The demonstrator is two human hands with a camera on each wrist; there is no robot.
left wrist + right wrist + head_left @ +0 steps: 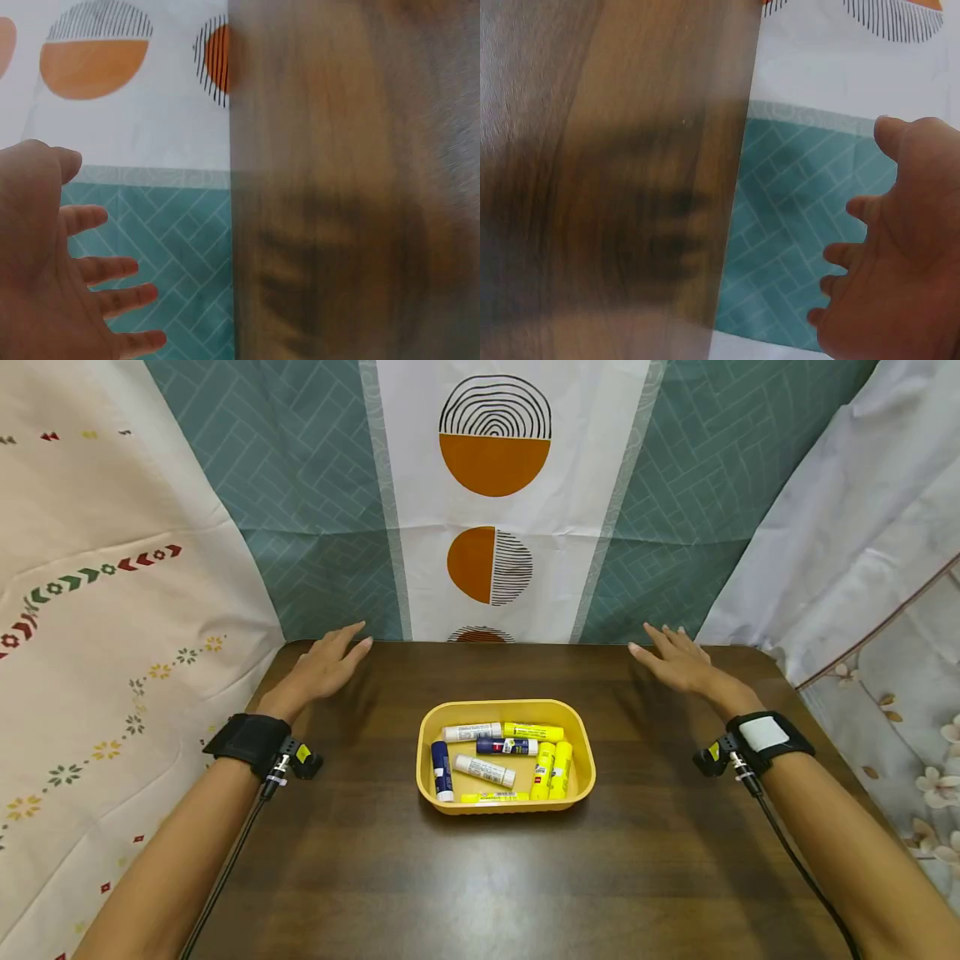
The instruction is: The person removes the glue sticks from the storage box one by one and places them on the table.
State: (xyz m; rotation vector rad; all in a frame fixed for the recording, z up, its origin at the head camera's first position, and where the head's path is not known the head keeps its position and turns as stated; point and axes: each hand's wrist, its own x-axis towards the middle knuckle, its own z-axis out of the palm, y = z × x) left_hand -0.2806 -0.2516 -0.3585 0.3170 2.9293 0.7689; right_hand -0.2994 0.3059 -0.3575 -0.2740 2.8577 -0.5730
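In the head view my left hand point(328, 662) hovers over the far left of the table, fingers extended and holding nothing. My right hand point(675, 658) is held likewise over the far right side. Between them, nearer to me, sits a yellow tray point(427, 727) with several glue sticks lying in it. Among these are a dark blue glue stick point(442, 770) standing lengthwise at the left, a white glue stick point(485, 771) in the middle and a yellow glue stick point(560, 770) at the right. Both wrist views show spread fingers touching nothing.
The brown wooden table point(480, 877) ends at a patterned teal and white cloth point(322, 527) behind it. A cream cloth point(112, 610) hangs at the left and white curtains point(825, 527) at the right. Cables point(225, 868) run from both wrist cameras along the forearms.
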